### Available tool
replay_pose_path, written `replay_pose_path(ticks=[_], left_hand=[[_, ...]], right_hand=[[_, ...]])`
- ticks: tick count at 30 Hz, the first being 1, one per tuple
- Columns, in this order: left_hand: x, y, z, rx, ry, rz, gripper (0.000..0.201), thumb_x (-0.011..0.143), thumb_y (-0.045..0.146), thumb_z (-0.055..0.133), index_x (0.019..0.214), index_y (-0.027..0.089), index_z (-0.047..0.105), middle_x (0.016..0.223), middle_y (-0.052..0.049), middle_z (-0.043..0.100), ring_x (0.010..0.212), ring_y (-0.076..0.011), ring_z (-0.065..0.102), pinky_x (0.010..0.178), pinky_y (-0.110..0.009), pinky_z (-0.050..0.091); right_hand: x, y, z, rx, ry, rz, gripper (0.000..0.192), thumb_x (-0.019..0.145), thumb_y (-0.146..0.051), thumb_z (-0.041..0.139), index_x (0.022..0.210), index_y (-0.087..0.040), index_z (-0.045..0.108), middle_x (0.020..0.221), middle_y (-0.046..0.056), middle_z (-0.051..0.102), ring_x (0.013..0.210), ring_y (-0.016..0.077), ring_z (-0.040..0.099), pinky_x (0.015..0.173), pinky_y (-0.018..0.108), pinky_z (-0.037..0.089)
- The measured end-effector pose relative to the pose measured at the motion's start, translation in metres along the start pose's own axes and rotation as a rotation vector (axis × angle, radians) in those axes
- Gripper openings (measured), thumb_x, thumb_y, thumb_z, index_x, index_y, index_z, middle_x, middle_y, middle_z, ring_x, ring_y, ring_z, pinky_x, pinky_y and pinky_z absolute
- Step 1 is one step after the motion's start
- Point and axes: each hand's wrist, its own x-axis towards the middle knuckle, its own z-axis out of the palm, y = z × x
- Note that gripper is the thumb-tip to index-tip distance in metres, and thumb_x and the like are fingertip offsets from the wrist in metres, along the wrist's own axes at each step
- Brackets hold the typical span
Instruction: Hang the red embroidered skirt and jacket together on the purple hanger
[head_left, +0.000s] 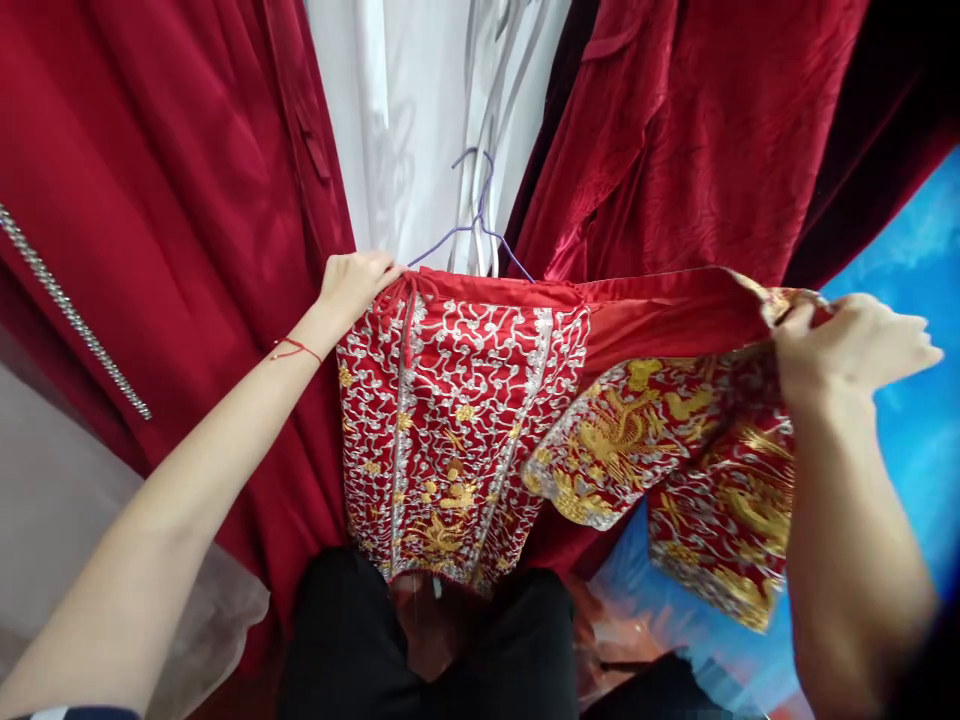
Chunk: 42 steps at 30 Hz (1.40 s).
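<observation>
A red garment [465,420] with silver and gold embroidery hangs in front of me, spread wide between my hands. My left hand [354,283] grips its top left corner by the red waistband and tie cords. My right hand [847,345] pinches the top right edge of the gold-embroidered panel [705,450] and pulls it out to the right. A purple wire hanger [474,225] rises just behind the waistband. A thin red string circles my left wrist.
Red satin dresses [172,200] hang on the left, one with a sparkly trim strip [67,310]. White garments [420,110] hang behind the hanger, dark red velvet [697,140] at right. My black trousers [352,640] show below, and a blue surface [915,400] lies to the right.
</observation>
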Motion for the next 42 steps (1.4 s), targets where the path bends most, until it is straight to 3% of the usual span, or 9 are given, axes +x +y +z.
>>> replay_pose_path(ticks=[6,11,17,21,26,28,33,37,42], left_hand=[[-0.008,0.019,0.013,-0.112,0.066,-0.089,0.042,0.101,0.037,0.034,0.123,0.012,0.06,0.119,-0.022,0.067,0.114,-0.0363,0.06,0.096,-0.049,0.044],[-0.036,0.075,0.007,-0.395,0.253,-0.074,0.042,0.097,0.033,0.041,0.132,0.012,0.054,0.135,-0.022,0.059,0.129,-0.035,0.053,0.111,-0.054,0.037],[-0.053,0.14,-0.006,-0.845,-0.237,0.141,0.063,0.09,0.05,0.056,0.139,0.011,0.049,0.143,-0.022,0.055,0.131,-0.0325,0.055,0.108,-0.048,0.046],[-0.038,0.142,0.0,-0.939,-0.423,0.158,0.093,0.073,0.053,0.077,0.148,0.011,0.04,0.152,-0.025,0.045,0.138,-0.0361,0.049,0.11,-0.047,0.046],[-0.036,0.149,0.021,-0.796,-0.197,0.02,0.074,0.079,0.042,0.076,0.139,0.009,0.049,0.123,-0.024,0.068,0.113,-0.0355,0.066,0.095,-0.048,0.053],[-0.04,0.151,0.027,-0.727,-0.124,-0.061,0.051,0.09,0.037,0.065,0.131,0.009,0.057,0.108,-0.02,0.073,0.101,-0.0318,0.07,0.088,-0.045,0.054],[-0.042,0.144,0.019,-0.774,0.018,-0.031,0.026,0.091,0.028,0.062,0.113,0.016,0.069,0.103,-0.011,0.076,0.09,-0.0234,0.071,0.084,-0.038,0.055],[-0.045,0.147,-0.008,-0.852,0.098,0.042,0.029,0.088,0.026,0.062,0.114,0.017,0.069,0.101,-0.009,0.076,0.083,-0.0217,0.069,0.082,-0.039,0.054],[-0.048,0.165,-0.041,-0.938,0.153,0.081,0.031,0.087,0.022,0.061,0.117,0.017,0.067,0.103,-0.007,0.075,0.09,-0.0214,0.068,0.084,-0.037,0.055]], right_hand=[[-0.064,-0.035,-0.067,0.443,-0.111,-0.377,0.026,0.087,-0.038,0.064,0.073,-0.016,0.068,0.065,0.007,0.058,0.061,0.0118,0.035,0.06,0.034,0.022],[-0.147,-0.105,-0.051,0.926,-0.307,-0.55,0.026,0.092,-0.028,0.054,0.069,-0.019,0.05,0.069,0.002,0.055,0.065,0.0133,0.047,0.065,0.031,0.036],[-0.195,-0.148,-0.009,1.217,-0.422,-0.544,0.021,0.092,-0.041,0.053,0.082,-0.025,0.044,0.078,0.003,0.056,0.077,0.0203,0.055,0.079,0.041,0.049],[-0.184,-0.145,-0.002,1.3,-0.643,-0.594,0.026,0.087,-0.044,0.058,0.085,-0.025,0.042,0.081,0.003,0.057,0.075,0.0191,0.057,0.075,0.04,0.052],[-0.171,-0.137,-0.017,1.285,-0.866,-0.688,0.023,0.088,-0.043,0.059,0.087,-0.023,0.048,0.084,0.004,0.061,0.076,0.0172,0.059,0.071,0.035,0.052],[-0.163,-0.129,-0.021,1.245,-0.787,-0.761,0.023,0.09,-0.044,0.057,0.085,-0.022,0.053,0.083,0.005,0.063,0.077,0.0178,0.059,0.074,0.037,0.052],[-0.121,-0.087,0.013,1.181,-0.267,-0.672,0.039,0.081,-0.056,0.068,0.098,-0.022,0.061,0.11,0.009,0.064,0.105,0.0235,0.059,0.096,0.044,0.05],[-0.098,-0.052,0.056,1.171,-0.602,-0.605,0.058,0.076,-0.07,0.067,0.107,-0.022,0.06,0.115,0.009,0.065,0.102,0.0223,0.064,0.095,0.042,0.053],[-0.107,-0.041,0.064,1.296,-0.889,-0.645,0.063,0.077,-0.075,0.064,0.119,-0.028,0.063,0.129,0.004,0.067,0.123,0.0243,0.059,0.111,0.044,0.045]])
